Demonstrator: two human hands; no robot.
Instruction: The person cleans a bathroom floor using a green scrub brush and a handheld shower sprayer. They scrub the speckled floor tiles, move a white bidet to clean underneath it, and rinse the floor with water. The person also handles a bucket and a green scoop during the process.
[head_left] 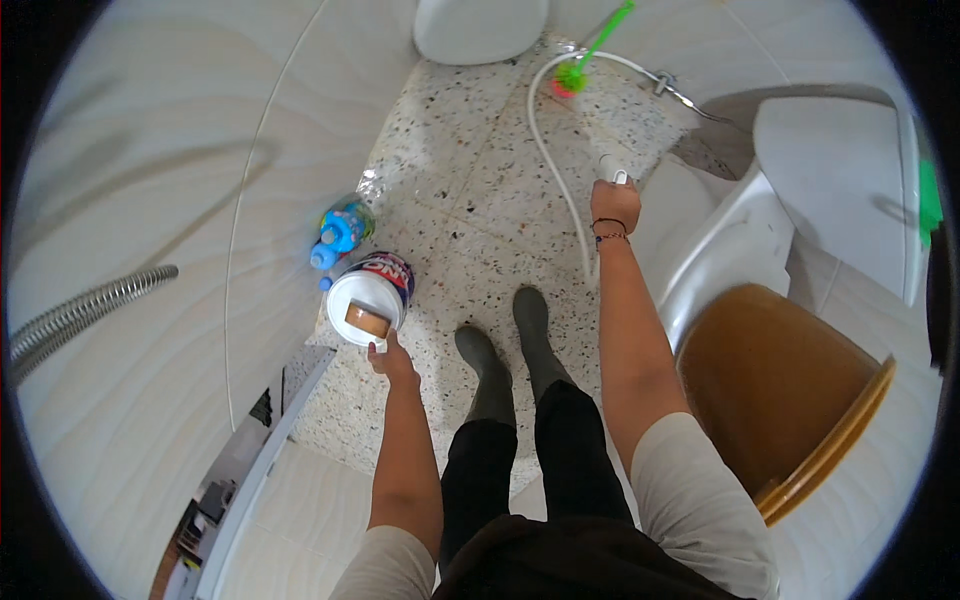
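My left hand [393,362] is closed round the white handle of a tan rectangular block [368,320], which looks like a scrub brush. The block is over the white lid of a round bucket [395,270] with dark, printed sides; whether it touches the lid, I cannot tell. My right hand [615,203], reaching farther forward on the right, grips a small white handle [621,177]. Its kind is unclear, as my fingers cover most of it. A white hose [548,150] curves across the floor and disappears by my right forearm.
Blue-capped bottles [343,230] stand beyond the bucket, against the left wall. On the right are a white toilet [740,215] and a brown plastic bin [775,385]. A green toilet brush [600,45] is at the far wall, near a white basin-like fixture [480,30]. My dark boots [533,320] stand on speckled floor.
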